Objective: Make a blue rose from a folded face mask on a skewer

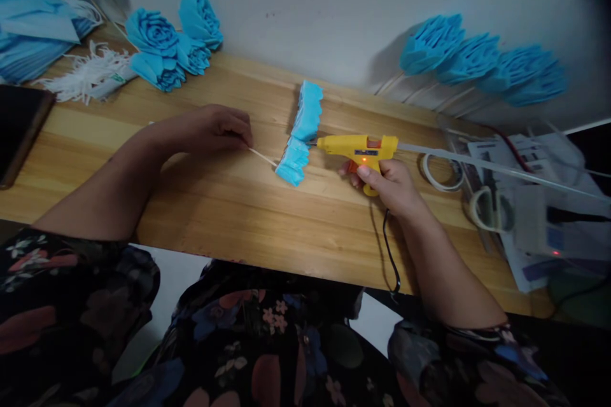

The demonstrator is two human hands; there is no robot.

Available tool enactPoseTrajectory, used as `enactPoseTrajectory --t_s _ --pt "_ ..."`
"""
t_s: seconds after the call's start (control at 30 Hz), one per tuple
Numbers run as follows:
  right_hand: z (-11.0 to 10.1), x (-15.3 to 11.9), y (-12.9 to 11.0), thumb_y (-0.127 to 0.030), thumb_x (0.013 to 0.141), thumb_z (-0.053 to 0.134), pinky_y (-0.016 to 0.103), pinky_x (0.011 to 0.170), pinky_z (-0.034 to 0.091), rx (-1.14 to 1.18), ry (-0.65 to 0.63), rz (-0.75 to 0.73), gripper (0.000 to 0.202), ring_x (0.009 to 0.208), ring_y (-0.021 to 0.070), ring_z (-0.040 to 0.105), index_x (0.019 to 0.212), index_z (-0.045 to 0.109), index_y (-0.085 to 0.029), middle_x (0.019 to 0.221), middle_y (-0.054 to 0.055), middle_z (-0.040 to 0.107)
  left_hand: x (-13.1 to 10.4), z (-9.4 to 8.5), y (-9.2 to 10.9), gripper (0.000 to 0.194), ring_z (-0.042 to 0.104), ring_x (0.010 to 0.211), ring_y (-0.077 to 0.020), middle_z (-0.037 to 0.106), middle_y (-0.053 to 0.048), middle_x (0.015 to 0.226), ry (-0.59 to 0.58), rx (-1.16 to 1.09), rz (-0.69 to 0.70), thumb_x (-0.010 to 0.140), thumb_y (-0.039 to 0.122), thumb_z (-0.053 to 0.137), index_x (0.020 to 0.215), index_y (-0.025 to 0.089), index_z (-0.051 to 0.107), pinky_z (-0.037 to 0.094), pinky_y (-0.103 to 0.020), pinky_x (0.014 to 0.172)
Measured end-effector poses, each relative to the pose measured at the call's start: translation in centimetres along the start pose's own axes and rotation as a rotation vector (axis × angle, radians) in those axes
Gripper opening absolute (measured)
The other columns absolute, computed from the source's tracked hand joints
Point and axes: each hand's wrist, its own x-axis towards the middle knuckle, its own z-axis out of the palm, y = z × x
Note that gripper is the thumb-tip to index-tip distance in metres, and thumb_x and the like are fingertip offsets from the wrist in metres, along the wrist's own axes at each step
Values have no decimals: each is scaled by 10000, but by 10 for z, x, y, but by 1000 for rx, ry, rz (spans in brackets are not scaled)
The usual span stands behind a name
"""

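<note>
My left hand pinches a thin pale stick. The stick's far end meets the lower part of a scalloped light-blue paper strip on the table. In my right hand is a yellow hot glue gun, its nozzle pointing left at the middle of the strip. Whether the nozzle touches the paper I cannot tell. A red light glows on the gun, and a long clear glue stick sticks out of its back. My fingers wrap the handle near the orange trigger.
Finished blue paper flowers lie at the back left, and several on sticks lean against the wall. White strings and folded blue sheets are at left. A tape roll, scissors and papers sit at right. A black cord hangs over the front edge.
</note>
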Motion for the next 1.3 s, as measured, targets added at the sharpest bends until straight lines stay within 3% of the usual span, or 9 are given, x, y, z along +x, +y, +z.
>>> enactPoseTrajectory --t_s 0.33,0.57,0.73,0.93,1.3 --pt "0 -1 0 -955 792 744 356 627 503 -52 -22 -40 702 681 201 615 786 767 -253 827 67 778 -2 -5 -1 300 692 895 -205 762 -66 980 -39 20 12 1043 406 566 945 231 788 527 -332 837" --pt "1 -1 -2 -964 792 726 377 621 505 -59 -30 -46 699 674 208 606 766 737 -266 848 73 777 3 4 -5 429 672 906 -225 758 -96 978 34 74 -2 1059 558 541 891 241 776 529 -357 870" --pt "2 -2 -1 -945 804 736 371 626 510 -56 -38 -49 684 685 211 621 777 742 -261 845 74 771 6 8 -9 433 668 940 -230 760 -97 977 60 120 15 1048 565 556 899 239 800 506 -374 920" --pt "5 -2 -4 -924 832 728 409 750 589 -72 -54 -86 667 809 254 701 755 724 -262 886 83 793 6 7 -6 406 660 914 -235 740 -98 955 57 95 10 1033 542 587 928 219 808 488 -375 861" --pt "16 1 3 -803 921 718 406 819 623 -199 -37 -174 556 868 265 751 944 792 -252 872 58 761 6 10 -12 390 667 905 -211 749 -92 960 73 92 55 1048 512 581 922 215 801 500 -346 857"
